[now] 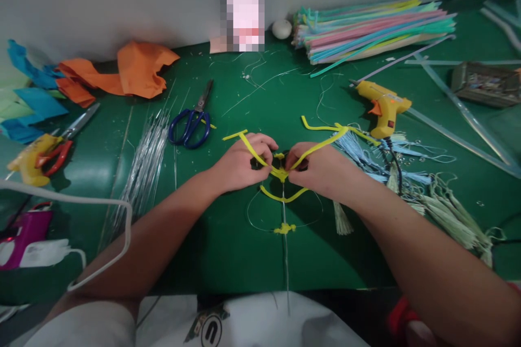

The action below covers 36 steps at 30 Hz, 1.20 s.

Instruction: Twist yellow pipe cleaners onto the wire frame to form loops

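Well to the left of the yellow pipe-cleaner piece (280, 174), on the green counter (228, 260), orange-handled scissors (59, 154) aim their blades away from the person and rightward; a crumpled orange sheet (142, 68) lies beyond them. Nearer the piece on that side come a bundle of silver wires (148, 154) and blue-handled scissors (189, 127), blades directed away from the person.

Just left of the piece's middle, the left hand (246, 165) pinches one yellow strand in its fingertips. The piece sits between the hands, its long axis following a thin wire stem (286, 265) that points back at the person, the bare end passing over the counter's near edge. Two yellow strands fan outward and away, one to each side. Just right of its middle, the right hand (315, 165) pinches the other strand.

Right of the piece lie light-blue tassels (353, 150), a bundle of pastel pipe cleaners (374, 32) farther back, a yellow glue gun (382, 108) with its nozzle toward the left, pale green tassels (456, 217) and, farthest out, a small box (486, 84).
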Available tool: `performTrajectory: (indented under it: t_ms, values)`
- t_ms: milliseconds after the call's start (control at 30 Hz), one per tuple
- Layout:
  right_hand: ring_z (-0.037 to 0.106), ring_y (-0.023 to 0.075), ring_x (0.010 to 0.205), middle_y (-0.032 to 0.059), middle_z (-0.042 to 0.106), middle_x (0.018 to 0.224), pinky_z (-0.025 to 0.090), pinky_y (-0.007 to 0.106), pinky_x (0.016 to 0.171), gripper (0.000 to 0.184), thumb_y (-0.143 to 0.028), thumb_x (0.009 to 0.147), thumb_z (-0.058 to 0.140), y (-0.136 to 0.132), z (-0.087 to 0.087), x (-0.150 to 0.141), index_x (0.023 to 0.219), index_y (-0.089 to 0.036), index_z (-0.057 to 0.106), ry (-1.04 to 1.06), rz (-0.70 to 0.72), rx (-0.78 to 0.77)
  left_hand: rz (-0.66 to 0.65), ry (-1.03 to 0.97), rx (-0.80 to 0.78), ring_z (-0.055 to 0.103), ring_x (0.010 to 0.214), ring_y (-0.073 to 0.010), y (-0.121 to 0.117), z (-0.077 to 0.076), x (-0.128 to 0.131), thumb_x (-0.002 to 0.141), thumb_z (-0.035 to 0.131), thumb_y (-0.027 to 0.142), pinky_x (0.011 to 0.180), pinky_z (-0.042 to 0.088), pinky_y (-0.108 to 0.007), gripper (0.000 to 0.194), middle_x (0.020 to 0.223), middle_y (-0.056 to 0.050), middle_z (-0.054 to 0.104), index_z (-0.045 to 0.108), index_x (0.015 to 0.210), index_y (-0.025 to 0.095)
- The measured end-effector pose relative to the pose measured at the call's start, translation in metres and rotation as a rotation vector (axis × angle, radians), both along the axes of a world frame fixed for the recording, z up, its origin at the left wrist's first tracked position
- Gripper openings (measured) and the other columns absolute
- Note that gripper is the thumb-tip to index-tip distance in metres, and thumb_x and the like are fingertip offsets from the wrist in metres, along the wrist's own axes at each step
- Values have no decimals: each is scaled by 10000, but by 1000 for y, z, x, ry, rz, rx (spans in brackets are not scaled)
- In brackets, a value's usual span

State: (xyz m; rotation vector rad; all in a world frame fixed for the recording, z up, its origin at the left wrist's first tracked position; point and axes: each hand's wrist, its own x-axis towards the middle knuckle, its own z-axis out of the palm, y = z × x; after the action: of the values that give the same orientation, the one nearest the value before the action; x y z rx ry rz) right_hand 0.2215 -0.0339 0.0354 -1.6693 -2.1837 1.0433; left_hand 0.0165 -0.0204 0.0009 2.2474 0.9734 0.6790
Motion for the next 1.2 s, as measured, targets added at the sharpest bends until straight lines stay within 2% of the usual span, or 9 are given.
performTrajectory:
  t_ms: [300,500,600,667,733,833,900,1000,1200]
  values:
    - [673,188,761,32,742,878,469,273,628,128,-134,723,642,0,5,0,771,-219,723,-18,37,-33,-54,3,-2,638,1099,-230,0,1,1,830,620,139,1019,482,-452,106,1155,-83,687,697,860,207]
    - [644,166,696,46,708,887,502,291,607,136,-289,774,689,0,-7,6,868,-198,724,334,-73,49,54,-221,-153,690,1001,-200,1,4,2,854,623,172,947,532,-396,79,1064,-88,724,691,816,180]
    - [663,219,919,66,696,1023,542,351,790,225,-302,754,733,1,-10,10,957,-206,712,467,-134,214,161,-377,-232,698,977,-207,1,6,3,830,675,207,887,554,-377,52,1043,-100,733,699,809,167]
    - [609,266,1153,73,661,1212,502,419,967,417,-298,729,764,3,-13,10,1131,-239,669,535,-195,244,218,-447,-277,704,960,-208,1,8,3,817,698,223,858,562,-361,60,1016,-93,746,710,810,165]
    - [545,285,1285,83,596,1364,447,457,1069,620,-316,698,791,7,-18,9,1279,-261,579,672,-292,125,273,-486,-313,712,945,-206,1,11,4,809,709,227,855,564,-349,64,978,-81,761,722,810,165]
    - [609,274,1216,102,612,1350,510,442,1003,692,-326,697,786,10,-21,7,1331,-252,521,861,-396,-161,362,-559,-328,719,928,-200,2,14,4,799,718,222,862,564,-343,54,939,-63,773,734,801,170]
    - [680,248,1052,99,689,1218,554,409,899,588,-351,720,782,11,-18,6,1259,-234,580,883,-414,-338,407,-620,-314,719,926,-194,3,14,4,796,724,222,865,563,-339,52,936,-52,775,742,814,177]
    - [697,189,812,80,750,1022,562,326,726,360,-361,707,807,9,-10,5,1014,-204,705,832,-320,-525,449,-676,-285,718,941,-190,4,13,3,800,731,229,868,559,-331,58,944,-46,777,748,831,182]
    - [669,148,732,51,758,800,516,245,617,145,-295,686,813,4,-9,-1,762,-195,742,793,-292,-572,497,-752,-347,721,991,-198,-1,15,10,797,739,244,951,546,-370,76,989,-53,777,723,839,182]
